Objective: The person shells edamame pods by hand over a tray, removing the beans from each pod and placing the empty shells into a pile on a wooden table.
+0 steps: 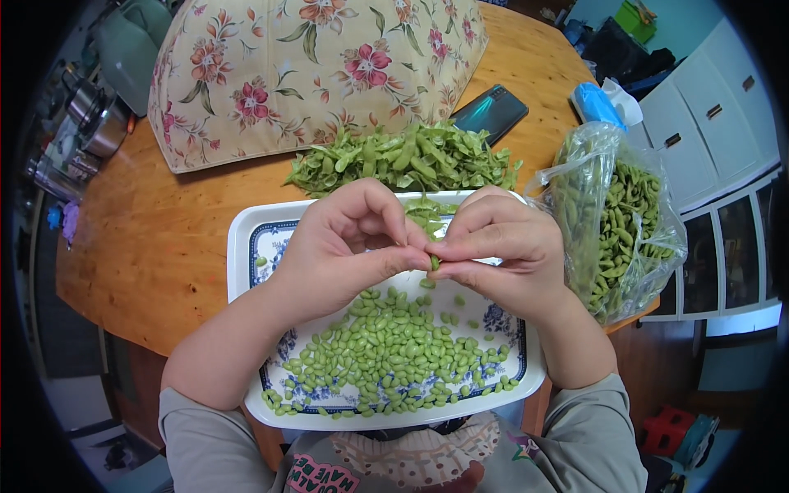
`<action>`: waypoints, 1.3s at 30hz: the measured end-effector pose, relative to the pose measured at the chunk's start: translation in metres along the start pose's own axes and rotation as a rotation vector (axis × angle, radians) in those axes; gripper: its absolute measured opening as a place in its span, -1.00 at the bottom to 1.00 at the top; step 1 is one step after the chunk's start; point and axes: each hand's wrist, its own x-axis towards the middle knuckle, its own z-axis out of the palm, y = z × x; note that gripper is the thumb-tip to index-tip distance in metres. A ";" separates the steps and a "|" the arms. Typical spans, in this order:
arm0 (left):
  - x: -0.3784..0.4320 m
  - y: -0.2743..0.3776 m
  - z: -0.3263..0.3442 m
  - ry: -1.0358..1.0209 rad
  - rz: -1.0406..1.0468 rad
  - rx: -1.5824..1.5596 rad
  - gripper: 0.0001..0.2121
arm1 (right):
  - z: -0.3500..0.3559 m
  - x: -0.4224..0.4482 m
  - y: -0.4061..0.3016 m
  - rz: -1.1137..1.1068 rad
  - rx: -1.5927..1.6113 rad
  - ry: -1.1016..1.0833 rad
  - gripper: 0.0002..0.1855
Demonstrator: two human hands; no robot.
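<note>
Both hands meet above a white tray (238, 246) with a blue floral pattern. Between the fingertips of my left hand (360, 246) and my right hand (505, 246) is a green soybean pod (434, 262), pinched from both sides and mostly covered by the fingers. Many shelled green soybeans (394, 345) lie spread over the near half of the tray. Beyond its far rim, a heap of emptied pods (407, 157) rests on the wooden table, and a few more pod shells (428, 212) lie on the tray behind my hands. An open clear plastic bag (579, 203) of whole pods (622, 222) stands at the right.
A floral fabric food cover (320, 80) takes up the far side of the wooden table (148, 246). A dark smartphone (493, 114) lies beside it. Farther right is a blue tissue pack (596, 105). Steel pots (105, 129) and a green jug (129, 55) stand at the far left.
</note>
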 end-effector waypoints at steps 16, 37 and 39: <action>-0.003 0.002 0.002 0.038 0.033 0.060 -0.76 | 0.000 0.001 0.002 -0.035 -0.028 0.034 -0.84; -0.004 0.006 0.005 0.115 -0.040 0.021 -0.80 | 0.002 -0.005 0.012 0.046 0.095 0.030 -0.78; -0.004 0.006 0.004 0.115 -0.052 0.016 -0.79 | 0.004 -0.006 0.010 0.141 0.192 0.032 -0.79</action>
